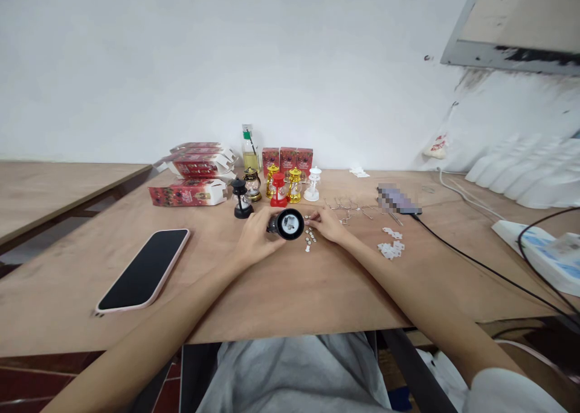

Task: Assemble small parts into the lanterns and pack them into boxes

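Observation:
My left hand (256, 236) is closed around a small black toy lantern (286, 224), held on its side with its round base turned toward me. My right hand (327, 224) rests on the wooden table (290, 292) just right of the lantern, fingers pinched over a scatter of small silver button cells (310, 239); whether it holds one is too small to tell. Behind my hands stand several miniature lanterns: black (241, 200), bronze (252, 184), gold (272, 181), red (278, 190), gold (295, 185) and white (313, 184).
A dark phone in a pink case (145, 269) lies at the left. Red cartons (190, 191) and small red boxes (287, 158) sit at the back with a bottle (249, 149). White plastic bits (391, 248), wire pieces (348, 207), a black cable (475, 263) and a power strip (539, 256) are on the right.

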The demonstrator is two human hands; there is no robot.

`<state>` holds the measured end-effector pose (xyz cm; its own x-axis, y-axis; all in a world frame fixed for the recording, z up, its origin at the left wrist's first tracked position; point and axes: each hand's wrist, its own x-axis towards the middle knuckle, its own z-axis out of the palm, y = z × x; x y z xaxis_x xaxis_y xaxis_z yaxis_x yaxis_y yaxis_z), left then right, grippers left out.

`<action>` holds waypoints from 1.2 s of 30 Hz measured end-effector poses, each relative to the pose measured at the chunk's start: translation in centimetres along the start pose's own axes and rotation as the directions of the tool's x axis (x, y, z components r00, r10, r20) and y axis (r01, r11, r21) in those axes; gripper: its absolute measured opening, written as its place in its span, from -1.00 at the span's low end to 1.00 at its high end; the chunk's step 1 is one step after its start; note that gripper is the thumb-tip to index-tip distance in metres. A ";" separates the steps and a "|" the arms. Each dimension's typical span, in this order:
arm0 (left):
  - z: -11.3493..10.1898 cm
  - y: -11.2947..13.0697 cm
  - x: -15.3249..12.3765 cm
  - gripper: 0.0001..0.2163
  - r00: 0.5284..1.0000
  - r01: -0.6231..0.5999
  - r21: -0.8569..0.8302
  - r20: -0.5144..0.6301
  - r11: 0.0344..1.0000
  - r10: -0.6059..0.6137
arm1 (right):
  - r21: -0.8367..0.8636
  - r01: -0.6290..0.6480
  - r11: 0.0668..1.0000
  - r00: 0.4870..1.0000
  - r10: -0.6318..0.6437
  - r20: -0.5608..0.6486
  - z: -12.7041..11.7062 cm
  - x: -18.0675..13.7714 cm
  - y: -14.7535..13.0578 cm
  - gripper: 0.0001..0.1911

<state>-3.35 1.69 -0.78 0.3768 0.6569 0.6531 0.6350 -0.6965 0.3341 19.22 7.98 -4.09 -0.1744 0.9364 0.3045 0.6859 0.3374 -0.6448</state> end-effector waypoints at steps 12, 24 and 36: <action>0.0 0.1 0.1 -0.58 1.000 0.000 -0.006 0.004 1.000 0.000 | -0.008 0.071 0.997 0.996 -0.071 -0.056 0.2 -0.3 0.1 -0.85; -0.1 0.1 0.1 -0.58 1.000 0.011 0.033 0.014 0.999 -0.011 | 0.544 0.033 0.838 0.979 0.082 -0.185 0.1 -0.8 -1.2 -0.64; -0.1 0.0 0.1 -0.58 0.999 0.015 0.060 0.033 0.998 -0.017 | 0.871 -0.257 0.420 0.940 0.319 0.123 -0.8 -1.1 -3.0 -0.72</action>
<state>-3.40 1.74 -0.66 0.3880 0.6782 0.6241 0.6803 -0.6676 0.3025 17.93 5.83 -1.96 -0.0325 0.9995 -0.0059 -0.2823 -0.0149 -0.9592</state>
